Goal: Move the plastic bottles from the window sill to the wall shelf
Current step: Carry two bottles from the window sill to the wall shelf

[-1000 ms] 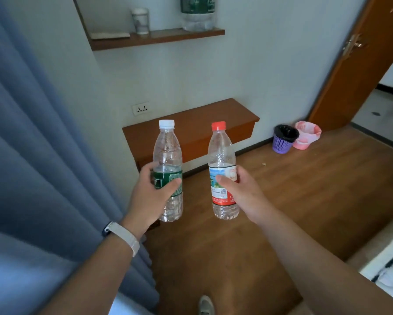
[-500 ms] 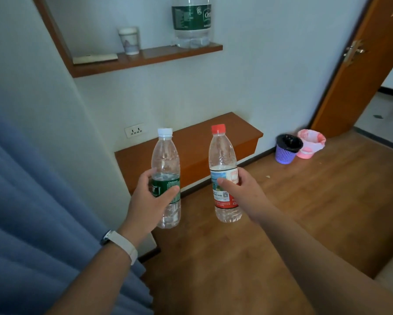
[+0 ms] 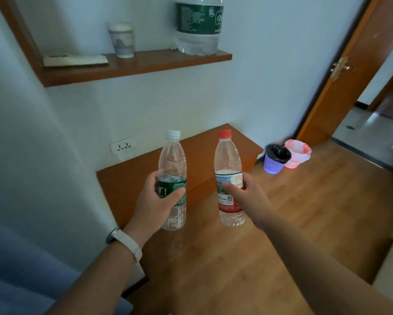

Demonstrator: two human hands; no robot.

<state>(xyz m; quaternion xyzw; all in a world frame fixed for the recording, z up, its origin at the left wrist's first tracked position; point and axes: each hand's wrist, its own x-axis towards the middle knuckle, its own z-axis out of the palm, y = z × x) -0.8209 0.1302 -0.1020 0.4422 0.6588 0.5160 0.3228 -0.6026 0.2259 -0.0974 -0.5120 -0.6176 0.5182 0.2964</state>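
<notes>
My left fingers [image 3: 174, 196] curl round white-cap bottle [image 3: 172, 160], right fingers [image 3: 230, 188] round red-cap bottle [image 3: 228, 155]. Both upright, mid-air, well below shelf [image 3: 134, 69]. Risk: gap between cup [image 3: 121, 39] and jug [image 3: 199, 26] tight; I may knock cup, clip shelf edge.

The wooden wall shelf [image 3: 154, 62] carries a flat pale book [image 3: 75, 60], a paper cup [image 3: 122, 40] and a big green-labelled water jug [image 3: 199, 26]. On the wooden floor [image 3: 304, 212], a purple waste basket [image 3: 273, 163] stands just beside a pink bin [image 3: 299, 155].
</notes>
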